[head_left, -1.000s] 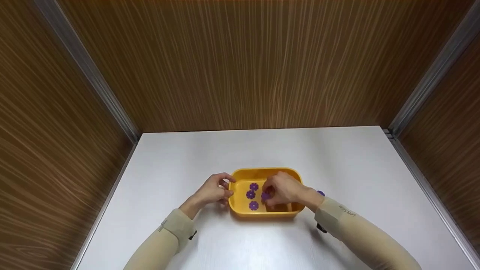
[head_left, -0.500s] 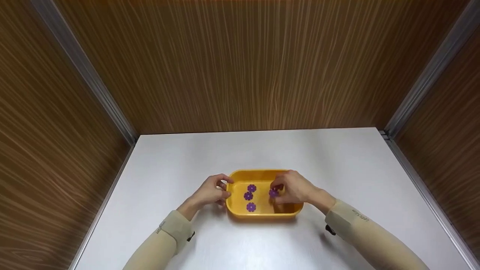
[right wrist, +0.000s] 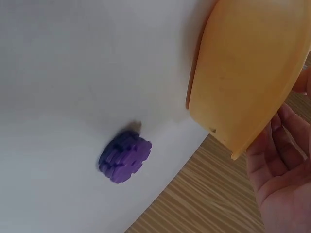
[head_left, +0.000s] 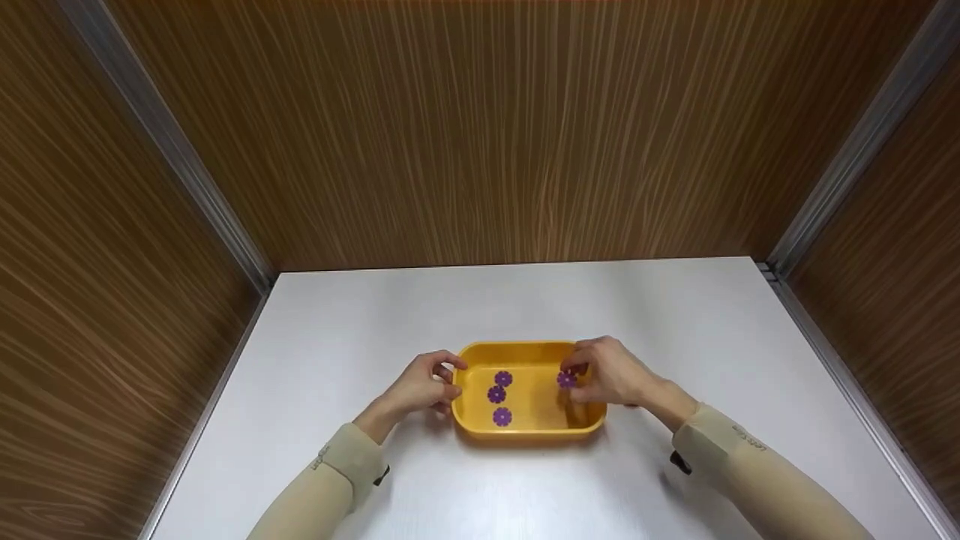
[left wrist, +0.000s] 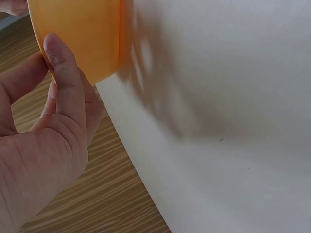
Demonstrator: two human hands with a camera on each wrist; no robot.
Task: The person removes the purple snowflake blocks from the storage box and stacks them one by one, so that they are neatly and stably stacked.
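A yellow plastic tub (head_left: 529, 431) sits on the white table in the head view. My left hand (head_left: 416, 384) pinches its left rim, thumb inside and fingers outside; the left wrist view shows this hand (left wrist: 58, 121) up close. Over the tub's right part, my right hand (head_left: 611, 371) pinches a purple flower-shaped disc (head_left: 567, 379) between thumb and fingers. Three similar discs lie on the tub floor toward the left, among them one disc (head_left: 502, 416) nearest the front wall. In the right wrist view, the right hand (right wrist: 286, 170) reaches over the rim, its fingertips hidden behind the tub wall.
A short stack of purple flower-shaped discs (right wrist: 125, 156) stands on the table just right of the tub, mostly hidden by the right arm in the head view. Wood-grain panels (head_left: 510, 135) rise at the back and both sides of the white table (head_left: 360, 315).
The right hand has drawn rightward across the tub with the purple disc in its fingers. The left hand keeps its place on the rim, and the three discs lie where they were.
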